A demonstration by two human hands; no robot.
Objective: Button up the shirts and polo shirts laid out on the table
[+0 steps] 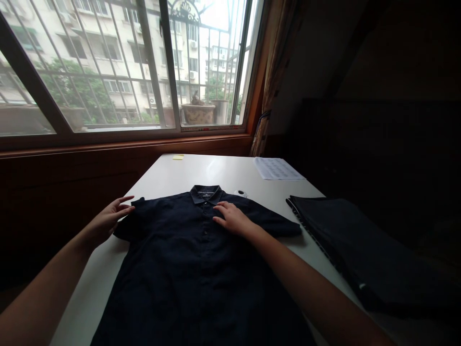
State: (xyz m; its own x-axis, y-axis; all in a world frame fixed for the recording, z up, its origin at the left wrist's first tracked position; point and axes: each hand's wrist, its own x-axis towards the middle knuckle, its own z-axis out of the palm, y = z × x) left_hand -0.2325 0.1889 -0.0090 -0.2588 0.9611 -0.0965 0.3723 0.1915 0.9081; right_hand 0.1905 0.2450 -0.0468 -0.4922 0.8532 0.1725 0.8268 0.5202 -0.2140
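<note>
A dark navy short-sleeved shirt (187,259) lies spread flat, front up, on a white table (216,170), its collar pointing toward the window. My left hand (110,218) is open with fingers stretched out, at the edge of the shirt's left sleeve. Palm down, my right hand (232,218) rests on the shirt's chest just below the collar, fingers flat and open. Neither hand holds anything.
A stack of dark folded cloth (360,240) lies at the table's right side. A printed sheet of paper (277,168) sits at the far right, a yellow sticky note (177,156) at the far edge, a small white object (240,193) beside the collar. A barred window and curtain stand behind.
</note>
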